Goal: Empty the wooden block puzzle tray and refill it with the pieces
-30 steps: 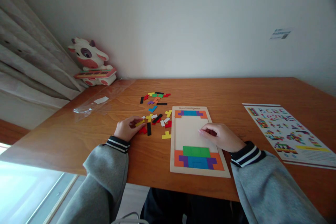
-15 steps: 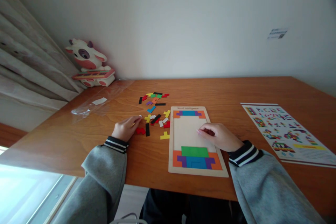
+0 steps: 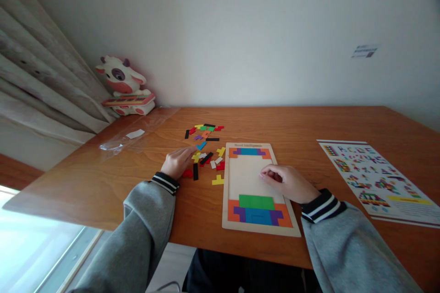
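My left hand reaches over the left edge of the loose puzzle pieces, fingers stretched forward and nothing visible in them. Its fingertips are nearest a blue piece and a yellow piece; touching cannot be made out. A red piece and a black bar lie beside it. My right hand hovers at or rests on the right side of the wooden puzzle board, fingers curled, thumb and forefinger close together, no piece showing. Orange, purple, blue pieces and a green block fill the board's two ends.
More coloured pieces are scattered farther back, left of the board. A printed pattern sheet lies on the right. At the back left sit a clear plastic bag and a cow toy with a keyboard. A wall rises behind the table.
My left hand has moved right and forward toward the blue piece, its fingers now stretched out. My right hand stays over the board. The view has shifted slightly.
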`<state>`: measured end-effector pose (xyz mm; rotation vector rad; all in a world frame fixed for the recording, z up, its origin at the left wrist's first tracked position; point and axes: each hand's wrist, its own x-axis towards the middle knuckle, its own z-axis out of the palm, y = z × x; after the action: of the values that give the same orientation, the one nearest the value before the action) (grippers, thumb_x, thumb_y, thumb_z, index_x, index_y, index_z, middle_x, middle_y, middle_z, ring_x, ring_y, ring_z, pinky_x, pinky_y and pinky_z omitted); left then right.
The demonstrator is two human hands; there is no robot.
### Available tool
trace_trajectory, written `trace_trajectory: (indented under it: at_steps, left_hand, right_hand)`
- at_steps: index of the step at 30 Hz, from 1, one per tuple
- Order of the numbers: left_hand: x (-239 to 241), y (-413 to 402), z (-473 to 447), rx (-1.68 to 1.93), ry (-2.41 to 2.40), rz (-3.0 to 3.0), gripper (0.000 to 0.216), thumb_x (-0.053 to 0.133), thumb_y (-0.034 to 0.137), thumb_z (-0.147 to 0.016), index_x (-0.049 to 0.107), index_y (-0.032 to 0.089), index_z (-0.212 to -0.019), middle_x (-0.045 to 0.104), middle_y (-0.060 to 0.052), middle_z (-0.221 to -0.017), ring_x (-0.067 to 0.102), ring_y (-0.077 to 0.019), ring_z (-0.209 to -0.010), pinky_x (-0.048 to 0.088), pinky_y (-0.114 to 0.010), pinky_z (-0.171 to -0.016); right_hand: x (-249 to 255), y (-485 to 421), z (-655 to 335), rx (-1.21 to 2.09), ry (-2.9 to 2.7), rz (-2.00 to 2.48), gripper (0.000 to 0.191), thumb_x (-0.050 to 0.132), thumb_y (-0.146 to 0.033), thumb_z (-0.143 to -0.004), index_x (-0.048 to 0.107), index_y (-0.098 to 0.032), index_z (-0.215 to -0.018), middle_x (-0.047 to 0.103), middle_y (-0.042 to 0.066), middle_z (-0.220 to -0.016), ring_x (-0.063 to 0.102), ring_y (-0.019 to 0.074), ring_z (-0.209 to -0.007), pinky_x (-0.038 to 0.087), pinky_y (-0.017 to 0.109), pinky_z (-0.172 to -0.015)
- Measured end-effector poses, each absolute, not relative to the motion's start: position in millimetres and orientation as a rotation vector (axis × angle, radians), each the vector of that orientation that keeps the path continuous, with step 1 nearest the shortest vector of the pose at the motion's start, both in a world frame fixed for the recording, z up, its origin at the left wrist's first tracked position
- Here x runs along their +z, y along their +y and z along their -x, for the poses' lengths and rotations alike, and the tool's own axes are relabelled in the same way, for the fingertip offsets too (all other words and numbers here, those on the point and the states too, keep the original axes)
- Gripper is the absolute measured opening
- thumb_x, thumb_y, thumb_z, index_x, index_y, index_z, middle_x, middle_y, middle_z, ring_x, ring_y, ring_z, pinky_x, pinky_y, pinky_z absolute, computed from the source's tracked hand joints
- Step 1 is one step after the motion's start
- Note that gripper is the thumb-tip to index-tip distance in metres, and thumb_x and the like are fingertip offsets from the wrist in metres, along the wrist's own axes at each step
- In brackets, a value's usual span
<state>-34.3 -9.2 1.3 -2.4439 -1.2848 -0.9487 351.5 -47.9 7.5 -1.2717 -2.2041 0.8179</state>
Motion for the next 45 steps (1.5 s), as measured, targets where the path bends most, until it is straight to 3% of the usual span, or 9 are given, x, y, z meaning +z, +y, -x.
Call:
trace_trajectory:
  at_steps: [6,15,22,26,37,41,45]
  left_hand:
    - [0.1,-14.1,28.6,-0.915,-1.136,2.589,0.018,0.056,0.028,-0.097,0.072,0.020,-0.101,0.078,-0.003,-0.095,0.074,-0.0158,-0.088,0.058,-0.025,-0.084]
    - [14.7,-14.1,-6.5,-0.896,-1.344,2.630,0.024,0.062,0.035,-0.092,0.068,0.021,-0.110,0.074,-0.007,-0.108,0.068,-0.0222,-0.099,0.053,-0.037,-0.093]
    - [22.4,-27.1,-26.3,-0.764,-0.933,2.816,0.027,0.062,0.037,-0.089,0.070,0.021,-0.110,0.073,-0.008,-0.083,0.069,-0.0204,-0.078,0.057,-0.035,-0.077]
    - [16.7,-36.5,-17.0,-0.772,-0.762,2.872,0.034,0.067,0.038,-0.088,0.068,0.020,-0.117,0.075,-0.009,-0.091,0.071,-0.0207,-0.083,0.060,-0.034,-0.077]
    - [6.2,-36.0,-22.0,-0.763,-0.767,2.852,0.022,0.062,0.032,-0.093,0.069,0.022,-0.111,0.076,-0.006,-0.088,0.071,-0.0180,-0.079,0.061,-0.030,-0.075]
    - [4.0,-34.8,-21.5,-0.870,-0.849,2.925,0.031,0.066,0.036,-0.091,0.066,0.019,-0.116,0.075,-0.008,-0.091,0.070,-0.0183,-0.081,0.059,-0.030,-0.077]
    - [3.6,-32.6,-20.6,-0.991,-0.851,2.934,0.025,0.069,0.033,-0.089,0.067,0.019,-0.109,0.074,-0.007,-0.090,0.070,-0.0176,-0.081,0.058,-0.030,-0.078]
  right_hand:
    - [8.5,-47.5,-352.3,0.795,-2.211,1.274,0.035,0.050,-0.050,-0.095,0.067,-0.020,-0.091,0.067,0.002,-0.071,0.057,0.0145,-0.061,0.042,0.027,-0.057]
    - [6.7,-46.7,-351.9,0.797,-2.208,1.283,0.033,0.051,-0.047,-0.095,0.068,-0.020,-0.089,0.069,0.003,-0.073,0.058,0.0153,-0.062,0.043,0.028,-0.058]
    - [7.1,-47.7,-351.9,0.821,-2.182,1.283,0.031,0.051,-0.046,-0.094,0.068,-0.021,-0.089,0.071,0.004,-0.077,0.061,0.0158,-0.065,0.045,0.028,-0.060]
    - [8.3,-47.4,-351.0,0.792,-2.201,1.286,0.030,0.051,-0.045,-0.094,0.068,-0.021,-0.087,0.069,0.002,-0.074,0.058,0.0151,-0.062,0.042,0.028,-0.058]
    - [8.4,-47.7,-350.5,0.771,-2.189,1.259,0.036,0.049,-0.050,-0.095,0.068,-0.021,-0.086,0.068,0.002,-0.070,0.058,0.0152,-0.061,0.042,0.027,-0.057]
    - [8.6,-47.6,-350.6,0.775,-2.186,1.266,0.036,0.049,-0.050,-0.095,0.068,-0.021,-0.086,0.068,0.002,-0.072,0.058,0.0151,-0.061,0.043,0.027,-0.057]
    - [9.1,-47.6,-351.0,0.787,-2.192,1.271,0.035,0.050,-0.049,-0.095,0.068,-0.021,-0.087,0.069,0.003,-0.073,0.059,0.0154,-0.063,0.043,0.028,-0.059]
